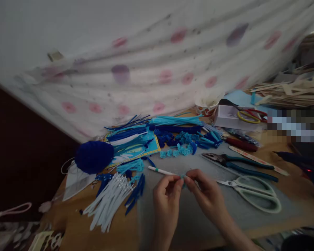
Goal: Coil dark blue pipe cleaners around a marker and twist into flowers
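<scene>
Light-blue fuzzy piece [183,177] is sitting between the fingertips of both hands, above the grey mat [211,230] and nearer the near edge of the wooden table [120,226] than the far edge. The left hand [167,198] is pinching it from its left side, thumb and forefinger drawn together; the right hand [209,195] is pinching it from its right, so neither hand is clearly nearer. The piece is too small and blurred for its long axis to be told. A white stick with a green band [162,170] is slanting from the upper left down toward the left fingertips; whether that hand is gripping it, I cannot tell.

To the right of the right hand, green-handled scissors [230,183] are lying open-looped on the mat, and blue-handled pliers [226,160] are lying beyond them. Light-blue flowers [181,150] are lining the mat's far edge. Toward the table's left edge, a bundle of white beaded stems [107,202] is fanning out below a dark-blue ball [94,157].

Near the far edge, a white box [226,116] is holding small pale items, with yellow-handled scissors [247,118] leaning at its right side. A patterned cup [205,111] is standing just left of the box, its contents showing too indistinctly to name
</scene>
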Motion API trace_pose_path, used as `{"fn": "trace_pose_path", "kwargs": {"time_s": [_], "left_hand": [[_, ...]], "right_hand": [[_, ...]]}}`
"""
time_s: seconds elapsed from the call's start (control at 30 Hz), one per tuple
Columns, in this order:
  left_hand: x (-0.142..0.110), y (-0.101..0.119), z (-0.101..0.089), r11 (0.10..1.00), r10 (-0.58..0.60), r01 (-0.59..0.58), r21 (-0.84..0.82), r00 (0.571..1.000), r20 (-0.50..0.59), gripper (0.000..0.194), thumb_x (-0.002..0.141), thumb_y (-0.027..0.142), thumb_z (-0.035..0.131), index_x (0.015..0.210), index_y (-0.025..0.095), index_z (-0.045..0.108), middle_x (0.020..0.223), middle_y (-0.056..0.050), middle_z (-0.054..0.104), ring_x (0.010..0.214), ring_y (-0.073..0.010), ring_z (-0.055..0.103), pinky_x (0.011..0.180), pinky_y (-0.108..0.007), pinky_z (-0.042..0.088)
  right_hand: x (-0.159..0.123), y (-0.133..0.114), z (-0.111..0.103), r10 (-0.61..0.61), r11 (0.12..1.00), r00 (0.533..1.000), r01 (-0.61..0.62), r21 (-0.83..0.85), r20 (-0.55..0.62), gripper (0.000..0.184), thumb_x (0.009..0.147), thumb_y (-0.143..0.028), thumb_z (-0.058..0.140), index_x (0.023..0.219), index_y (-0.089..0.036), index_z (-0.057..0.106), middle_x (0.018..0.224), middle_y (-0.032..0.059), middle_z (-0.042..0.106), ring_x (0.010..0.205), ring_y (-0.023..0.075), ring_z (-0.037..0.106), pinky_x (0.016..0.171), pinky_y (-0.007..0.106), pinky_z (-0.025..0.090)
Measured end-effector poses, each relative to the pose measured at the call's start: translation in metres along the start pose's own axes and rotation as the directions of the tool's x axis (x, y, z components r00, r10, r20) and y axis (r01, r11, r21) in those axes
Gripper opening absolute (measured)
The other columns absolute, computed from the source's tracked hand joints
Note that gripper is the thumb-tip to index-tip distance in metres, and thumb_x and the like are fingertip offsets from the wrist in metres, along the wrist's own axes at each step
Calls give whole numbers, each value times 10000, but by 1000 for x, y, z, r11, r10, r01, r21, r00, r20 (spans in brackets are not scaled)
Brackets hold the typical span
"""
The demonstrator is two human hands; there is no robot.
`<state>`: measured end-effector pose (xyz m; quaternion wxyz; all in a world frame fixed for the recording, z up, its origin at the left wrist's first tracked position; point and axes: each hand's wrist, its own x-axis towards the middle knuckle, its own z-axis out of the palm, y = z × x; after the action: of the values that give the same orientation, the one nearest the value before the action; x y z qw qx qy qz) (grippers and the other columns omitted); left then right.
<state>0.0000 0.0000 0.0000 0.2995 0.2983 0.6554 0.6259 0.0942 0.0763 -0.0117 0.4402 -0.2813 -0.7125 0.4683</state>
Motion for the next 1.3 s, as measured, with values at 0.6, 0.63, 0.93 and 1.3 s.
{"fn": "trace_pose_path", "kwargs": {"time_s": [0.6,0.63,0.93,1.3], "left_hand": [[226,7,-25,735,-166,-234,636,848,504,175,678,325,730,667,154,767,502,-17,646,407,-122,469,494,-252,361],[225,5,-24,725,-178,-244,644,837,517,187,691,330,721,674,150,768,470,-9,622,387,-119,454,482,-252,352],[223,11,-29,650,-176,-350,674,794,582,274,807,346,598,760,143,776,646,-55,724,459,-131,529,499,-239,385],[209,9,-35,541,72,-430,723,880,469,149,784,289,662,812,183,763,871,-48,777,786,-201,682,711,-266,485]], "right_hand": [[5,41,-16,-254,867,953,299,-399,164,258,994,-208,381,880,-168,608,668,62,668,611,189,629,576,283,417],[5,41,-16,-256,860,951,307,-407,175,259,994,-206,379,885,-166,609,663,62,668,604,189,628,571,284,415],[6,39,-17,-293,838,934,354,-415,205,294,1005,-205,348,862,-165,601,646,61,675,578,181,638,555,276,427],[2,43,-17,-380,808,913,407,-426,151,279,1012,-232,366,863,-185,597,608,19,661,529,158,635,522,258,458]]}}
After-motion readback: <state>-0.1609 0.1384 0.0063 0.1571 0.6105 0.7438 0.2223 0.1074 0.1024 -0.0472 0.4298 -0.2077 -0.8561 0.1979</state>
